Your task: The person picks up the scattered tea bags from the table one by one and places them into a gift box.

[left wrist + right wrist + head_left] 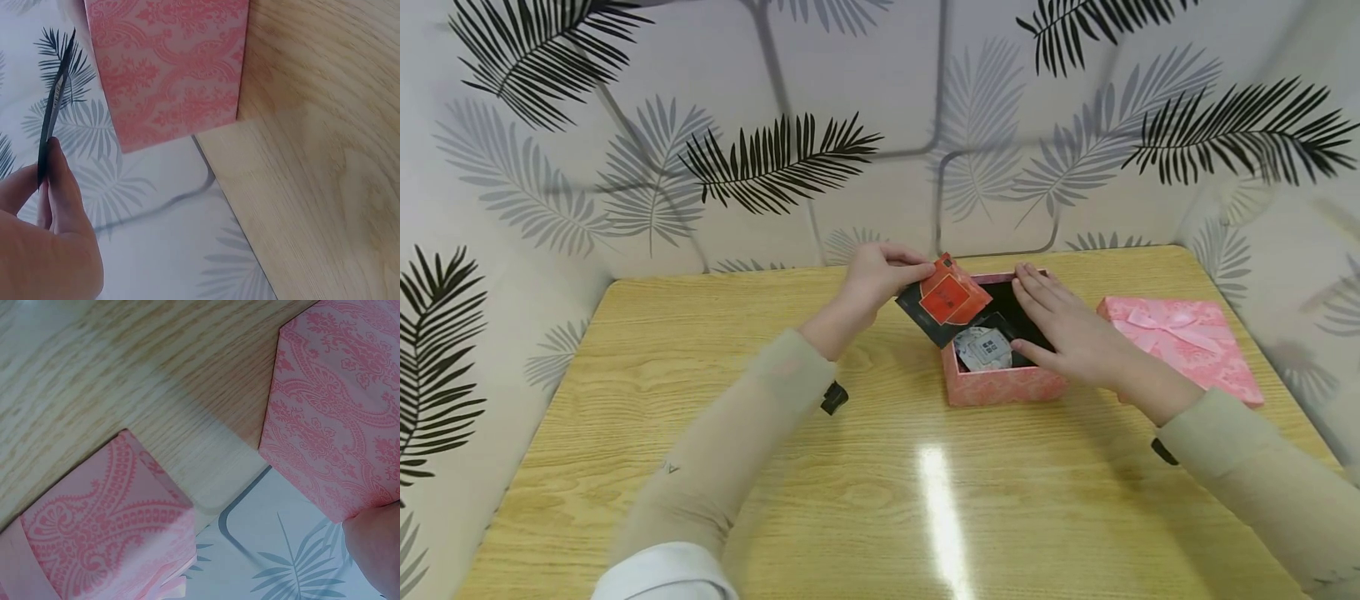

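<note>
My left hand [880,279] pinches a flat red and black packet [951,300] by its upper left corner, above the left side of a pink patterned box [1007,388]. Seen edge-on in the left wrist view, the packet [51,112] is thin and held between thumb and fingers. Inside the lidless box lies a round, pale grey printed packet [983,348] against a dark interior. My right hand [1067,329] rests on the box's right side, fingers extended over the far rim and thumb spread toward the front. The right wrist view catches only part of that hand [375,544].
To the right of the box lies its pink lid [1187,342] with a ribbon bow. Everything stands on a wooden table [760,500], whose back edge meets a wall covering [865,208] printed with leaves.
</note>
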`<state>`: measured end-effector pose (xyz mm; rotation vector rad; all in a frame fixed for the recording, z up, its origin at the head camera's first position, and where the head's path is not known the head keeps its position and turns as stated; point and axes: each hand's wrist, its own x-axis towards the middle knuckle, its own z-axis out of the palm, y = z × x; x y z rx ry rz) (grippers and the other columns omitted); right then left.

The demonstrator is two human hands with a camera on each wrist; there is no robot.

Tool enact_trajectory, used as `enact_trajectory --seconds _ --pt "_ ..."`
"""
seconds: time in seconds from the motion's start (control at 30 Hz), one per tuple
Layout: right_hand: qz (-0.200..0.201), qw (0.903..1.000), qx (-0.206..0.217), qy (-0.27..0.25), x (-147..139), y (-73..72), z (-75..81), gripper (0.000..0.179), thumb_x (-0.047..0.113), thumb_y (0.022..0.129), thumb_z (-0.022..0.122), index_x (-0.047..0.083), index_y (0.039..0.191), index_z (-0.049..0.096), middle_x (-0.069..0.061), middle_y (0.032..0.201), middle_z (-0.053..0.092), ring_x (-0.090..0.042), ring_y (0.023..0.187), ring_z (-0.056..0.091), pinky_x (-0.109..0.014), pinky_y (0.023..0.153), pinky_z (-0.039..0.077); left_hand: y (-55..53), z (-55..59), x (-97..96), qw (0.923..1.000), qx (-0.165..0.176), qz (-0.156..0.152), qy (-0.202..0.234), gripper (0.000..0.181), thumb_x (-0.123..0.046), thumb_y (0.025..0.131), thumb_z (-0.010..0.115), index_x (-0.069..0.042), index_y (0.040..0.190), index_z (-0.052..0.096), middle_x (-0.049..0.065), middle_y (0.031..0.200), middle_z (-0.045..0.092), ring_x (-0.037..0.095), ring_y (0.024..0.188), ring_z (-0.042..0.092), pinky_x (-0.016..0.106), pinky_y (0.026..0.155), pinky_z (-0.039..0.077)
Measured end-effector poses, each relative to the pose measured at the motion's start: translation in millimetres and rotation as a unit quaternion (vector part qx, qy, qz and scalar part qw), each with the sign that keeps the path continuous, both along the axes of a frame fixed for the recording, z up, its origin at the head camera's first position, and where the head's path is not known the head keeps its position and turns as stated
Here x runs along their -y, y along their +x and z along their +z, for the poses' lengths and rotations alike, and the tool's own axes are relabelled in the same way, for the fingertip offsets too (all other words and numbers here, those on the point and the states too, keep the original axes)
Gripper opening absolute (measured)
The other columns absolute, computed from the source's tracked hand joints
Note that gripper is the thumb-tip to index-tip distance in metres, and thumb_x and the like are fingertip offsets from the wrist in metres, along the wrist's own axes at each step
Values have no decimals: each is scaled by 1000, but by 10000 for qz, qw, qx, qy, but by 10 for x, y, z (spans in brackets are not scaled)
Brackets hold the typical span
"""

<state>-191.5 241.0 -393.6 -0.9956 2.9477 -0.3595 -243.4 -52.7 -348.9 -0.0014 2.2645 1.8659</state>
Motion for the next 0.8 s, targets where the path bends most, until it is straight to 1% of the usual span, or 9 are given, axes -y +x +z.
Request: enact_trajectory --seconds 0.07,0.17,0.27,0.33,0.47,0.63,0.7,0.8 --pt "3 10000 20 8 3 -1 0 83 32 105 64 -10 164 24 -29 175 15 -46 164 14 -55 136 14 -5 -5 -65 10000 -25 36 -12 19 -6 94 81 3 110 81 14 106 80 3 71 67 17 65 57" --pt "-8 10000 64 3 9 1 6 83 32 105 64 -10 164 24 -28 176 14 -47 164 14 -54 136 13 -9 -17 -147 9999 -39 53 92 19 -3 94 80 5 110 81 22 115 79 3 67 67 18 65 58" --pt "-30 9999 111 20 13 2 17 83 32 105 64 -10 164 24 -28 176 14 -47 164 13 -55 136 14 -13 -35 -201 9999 -58 -8 156 19 -1 94 79 7 111 80 24 116 78 3 65 67 19 66 61" --pt "-38 9999 132 37 16 1 24 82 32 105 63 -10 164 24 -28 176 14 -47 164 13 -57 135 15 -8 -43 -221 9999 -89 -50 124 18 -2 94 79 7 110 80 24 117 78 3 66 67 20 67 61" --pt "-62 9999 144 56 16 2 30 83 34 106 63 -9 165 23 -28 176 15 -46 164 13 -59 134 16 3 -63 -254 9996 -236 -78 -147 17 -4 93 81 5 108 81 22 114 80 2 67 66 18 63 58" --pt "-88 9999 111 47 12 8 22 84 35 105 63 -10 164 24 -28 175 16 -46 164 13 -59 134 17 8 -91 -306 9960 -486 -207 -725 17 -10 93 83 1 106 83 19 112 81 3 67 62 16 60 52" --pt "-85 9999 90 35 12 10 19 84 35 105 64 -10 164 25 -29 175 17 -47 164 14 -59 134 17 14 -96 -330 9931 -605 -293 -958 16 -12 93 83 -1 105 84 16 112 81 6 70 65 16 60 51" --pt "-65 9999 91 8 8 8 14 83 35 106 63 -10 164 24 -29 175 16 -47 164 14 -59 134 16 29 -100 -368 9869 -833 -423 -1315 16 -15 93 85 -4 104 85 13 111 82 16 80 73 17 62 52"
